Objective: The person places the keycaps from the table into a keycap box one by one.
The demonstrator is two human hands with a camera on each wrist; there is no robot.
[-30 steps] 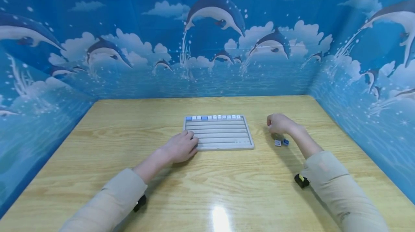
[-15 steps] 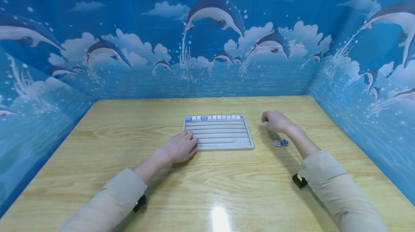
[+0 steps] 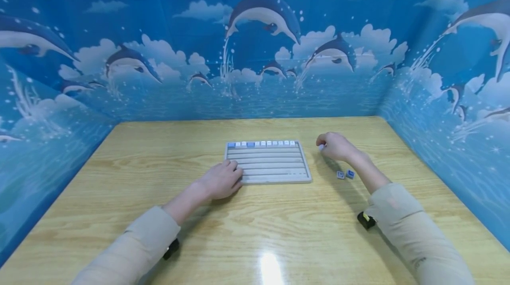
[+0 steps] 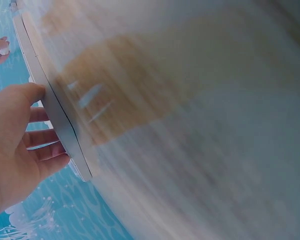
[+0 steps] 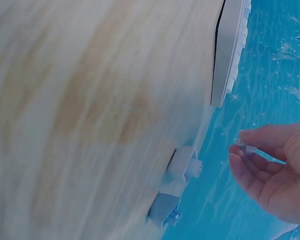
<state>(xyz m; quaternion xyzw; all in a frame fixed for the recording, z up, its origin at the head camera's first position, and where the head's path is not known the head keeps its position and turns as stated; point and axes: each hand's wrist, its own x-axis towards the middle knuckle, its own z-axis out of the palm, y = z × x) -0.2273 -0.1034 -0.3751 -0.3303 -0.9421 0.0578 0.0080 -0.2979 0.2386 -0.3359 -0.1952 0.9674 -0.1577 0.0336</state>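
A grey slotted tray [image 3: 268,166] lies at the middle of the wooden table, with a row of white and blue keycaps [image 3: 263,144] along its far edge. My left hand [image 3: 220,182] rests on the tray's near-left corner, thumb against its edge [image 4: 55,117] and fingers lying straight on top. My right hand [image 3: 334,146] hovers just right of the tray's far corner and pinches a small white keycap [image 3: 321,147] [image 5: 246,147] between thumb and fingers. Two loose keycaps, one white [image 3: 340,175] [image 5: 184,164] and one blue [image 3: 350,173] [image 5: 165,210], lie on the table below that wrist.
The wooden table [image 3: 255,232] is walled on three sides by a blue dolphin-print backdrop [image 3: 263,55]. A lamp glare [image 3: 270,267] shows near the front edge.
My right hand has lifted from the loose keycaps and moved left and away, toward the tray's far right corner, carrying a white keycap. The left hand has stayed on the tray.
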